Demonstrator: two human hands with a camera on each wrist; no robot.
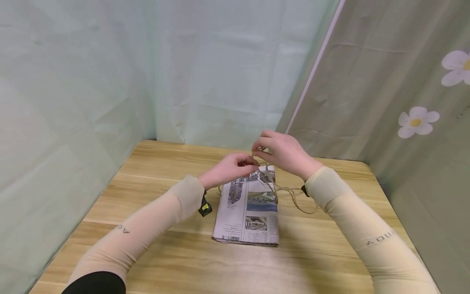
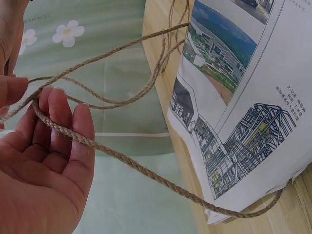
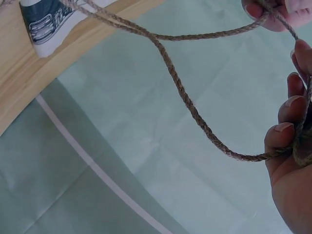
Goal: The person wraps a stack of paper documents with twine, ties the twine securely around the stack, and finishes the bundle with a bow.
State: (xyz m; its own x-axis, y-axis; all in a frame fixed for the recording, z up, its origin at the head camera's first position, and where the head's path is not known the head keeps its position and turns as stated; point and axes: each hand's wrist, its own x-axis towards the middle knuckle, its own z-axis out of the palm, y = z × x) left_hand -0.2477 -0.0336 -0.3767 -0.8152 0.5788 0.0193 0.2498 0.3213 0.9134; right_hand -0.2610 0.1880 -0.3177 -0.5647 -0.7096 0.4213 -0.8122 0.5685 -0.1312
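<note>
A folded stack of newspaper (image 1: 235,224) lies on the wooden table, with brown twine (image 1: 293,200) running round and over it. Above its far edge, my left hand (image 1: 231,168) pinches the twine; in the left wrist view a strand (image 2: 156,179) crosses its curled fingers (image 2: 61,112) and runs down beneath the paper. Close by and slightly higher, my right hand (image 1: 284,153) grips another part. From its curled fingers (image 3: 287,117), in the right wrist view, a slack length of twine (image 3: 190,105) hangs back toward the stack. Exactly how the strands cross between both hands is partly hidden.
The wooden table (image 1: 165,253) spreads around the stack, with loose loops of twine lying to the right. Pale green curtains (image 1: 220,73) stand behind and left; a greyer curtain with white flowers (image 1: 418,122) hangs on the right. Black wrist straps (image 1: 205,206) are worn on the arms.
</note>
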